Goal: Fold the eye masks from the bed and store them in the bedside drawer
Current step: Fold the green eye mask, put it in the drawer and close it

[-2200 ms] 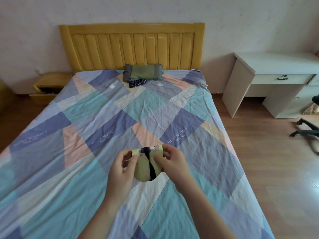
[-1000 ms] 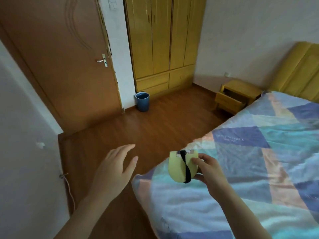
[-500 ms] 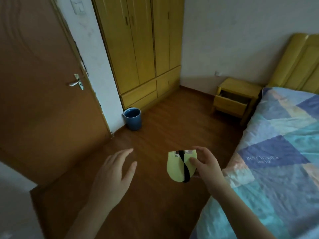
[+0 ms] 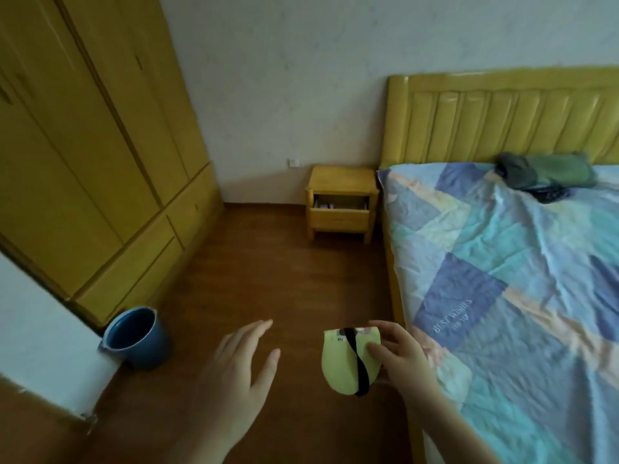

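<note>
My right hand (image 4: 403, 358) grips a folded pale-yellow eye mask (image 4: 345, 361) with a black strap across it, held over the wooden floor beside the bed (image 4: 522, 283). Left of it, my left hand (image 4: 239, 366) hovers flat, fingers apart, holding nothing. Ahead against the wall stands the yellow bedside table (image 4: 341, 182), and its drawer (image 4: 338, 214) is pulled out with something small and pinkish inside. A dark patterned eye mask (image 4: 551, 195) lies on the bed in front of the green pillow (image 4: 549, 170).
A yellow wardrobe (image 4: 100, 155) lines the left wall. A blue bucket (image 4: 135, 336) stands on the floor by its corner. The brown floor (image 4: 268, 279) runs between wardrobe and bed to the table. A yellow headboard (image 4: 502, 115) backs the bed.
The view has swung from the door and wardrobe toward the bedside table, now straight ahead. My right hand still carries the folded mask; my left hand stays open.
</note>
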